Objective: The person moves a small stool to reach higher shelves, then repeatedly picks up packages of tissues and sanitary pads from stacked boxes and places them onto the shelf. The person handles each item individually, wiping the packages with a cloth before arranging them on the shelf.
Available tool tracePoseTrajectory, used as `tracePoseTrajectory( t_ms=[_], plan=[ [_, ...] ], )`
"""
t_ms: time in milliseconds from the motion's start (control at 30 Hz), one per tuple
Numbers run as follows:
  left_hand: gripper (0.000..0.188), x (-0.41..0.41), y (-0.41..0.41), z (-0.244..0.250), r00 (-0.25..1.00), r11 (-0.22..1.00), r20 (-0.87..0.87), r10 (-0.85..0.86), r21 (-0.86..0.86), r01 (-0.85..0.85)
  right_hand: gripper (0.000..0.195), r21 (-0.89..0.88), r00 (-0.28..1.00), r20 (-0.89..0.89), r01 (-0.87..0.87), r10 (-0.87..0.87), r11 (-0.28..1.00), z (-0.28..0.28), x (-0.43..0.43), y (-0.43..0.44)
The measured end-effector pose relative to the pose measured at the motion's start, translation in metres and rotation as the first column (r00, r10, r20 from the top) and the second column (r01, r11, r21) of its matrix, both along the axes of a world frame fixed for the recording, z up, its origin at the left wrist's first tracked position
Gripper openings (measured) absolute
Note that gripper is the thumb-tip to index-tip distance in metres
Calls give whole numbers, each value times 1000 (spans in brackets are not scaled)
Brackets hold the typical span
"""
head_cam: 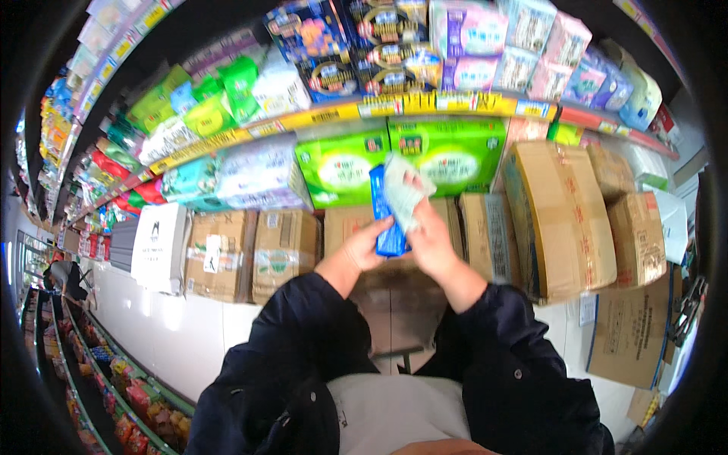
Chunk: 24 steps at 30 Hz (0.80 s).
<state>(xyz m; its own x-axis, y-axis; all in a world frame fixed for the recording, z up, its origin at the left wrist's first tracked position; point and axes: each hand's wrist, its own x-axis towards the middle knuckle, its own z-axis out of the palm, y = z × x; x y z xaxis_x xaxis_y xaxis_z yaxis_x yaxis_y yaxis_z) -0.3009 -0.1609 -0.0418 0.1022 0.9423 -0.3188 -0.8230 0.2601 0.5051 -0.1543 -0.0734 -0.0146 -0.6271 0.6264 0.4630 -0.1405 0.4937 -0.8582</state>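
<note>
In front of the shelves, my left hand (361,249) grips the lower left side of a slim blue package (380,196), which is upright and slightly tilted. My right hand (433,243) has a pale, crumpled cloth or wipe (402,196) bunched in its fingers. That cloth lies against the right side of the blue package and covers part of it. Some right fingertips show above the cloth; the others are hidden behind it. Large green packs (344,170) stand on the lower shelf beyond my hands.
Cardboard cartons (284,250) line the floor along the shelf foot, with a tall taped carton (569,222) at right. Packaged tissue goods (466,34) fill the yellow-edged shelf (341,111). A flattened carton (628,335) leans at right. A person (65,278) bends over far left.
</note>
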Motion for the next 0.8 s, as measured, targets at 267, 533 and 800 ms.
tracePoseTrajectory(
  t_ms=[267,533,800],
  plan=[
    [58,-16,14,15,985,994,147,89,43,-96,27,6,985,97,-145,144,989,25,12,-25],
    [76,-10,13,9,770,906,-479,420,175,-386,51,-257,963,205,224,-173,940,36,21,22],
    [98,24,-7,48,-609,856,-706,362,511,-84,60,-532,997,33,70,-63,844,31,6,2]
  ],
)
